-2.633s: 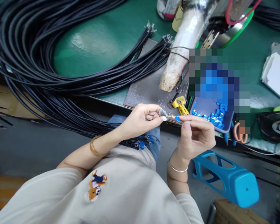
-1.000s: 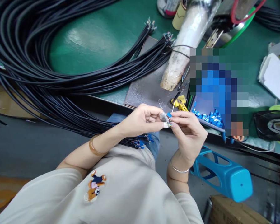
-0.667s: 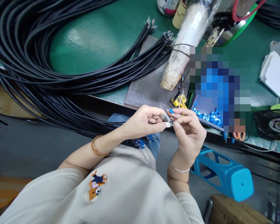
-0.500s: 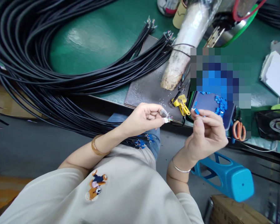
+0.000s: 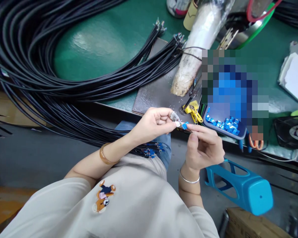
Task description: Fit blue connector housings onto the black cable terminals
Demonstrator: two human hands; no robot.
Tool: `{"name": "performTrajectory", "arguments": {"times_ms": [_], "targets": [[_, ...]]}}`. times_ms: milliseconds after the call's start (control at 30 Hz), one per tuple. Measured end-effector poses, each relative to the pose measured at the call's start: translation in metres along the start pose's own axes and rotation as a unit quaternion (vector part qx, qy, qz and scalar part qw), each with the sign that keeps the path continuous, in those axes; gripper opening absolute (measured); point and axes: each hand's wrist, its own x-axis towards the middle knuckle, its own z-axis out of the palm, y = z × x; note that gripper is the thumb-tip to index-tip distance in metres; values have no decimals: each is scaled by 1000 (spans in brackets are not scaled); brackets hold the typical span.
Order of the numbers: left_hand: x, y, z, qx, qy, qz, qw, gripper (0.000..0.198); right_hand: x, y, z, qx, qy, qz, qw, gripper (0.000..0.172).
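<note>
My left hand (image 5: pixel 159 124) is closed in a pinch, with grey wrapping round a fingertip. Thin coloured wires (image 5: pixel 180 123) stick out of its grip; the cable behind them is hidden by the hand. A small blue connector (image 5: pixel 184 126) sits right at the wire tips, held by my right hand (image 5: pixel 205 145), its index finger and thumb closed. Whether the wires are inside the connector, I cannot tell. Below my left wrist, across the lap, lie black cable ends with blue connectors (image 5: pixel 151 152).
A large bundle of black cables (image 5: pixel 89 86) curves over the green table (image 5: pixel 89 43). Near the edge are a yellow tool (image 5: pixel 193 109), a tray (image 5: pixel 221 134) of blue connectors and orange-handled scissors (image 5: pixel 256 142). A white wrapped post (image 5: pixel 196 46) stands behind; a blue stool (image 5: pixel 259 195) is below.
My right hand has moved left from beside the tray, bringing the blue connector to the wire tips. My left hand has stayed nearly still.
</note>
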Motion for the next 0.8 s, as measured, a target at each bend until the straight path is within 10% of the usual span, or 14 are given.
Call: {"name": "performTrajectory", "arguments": {"times_ms": [800], "targets": [[7, 1, 2, 58, 50, 32, 997, 21, 5, 4, -2, -87, -113, 19, 990, 17]]}}
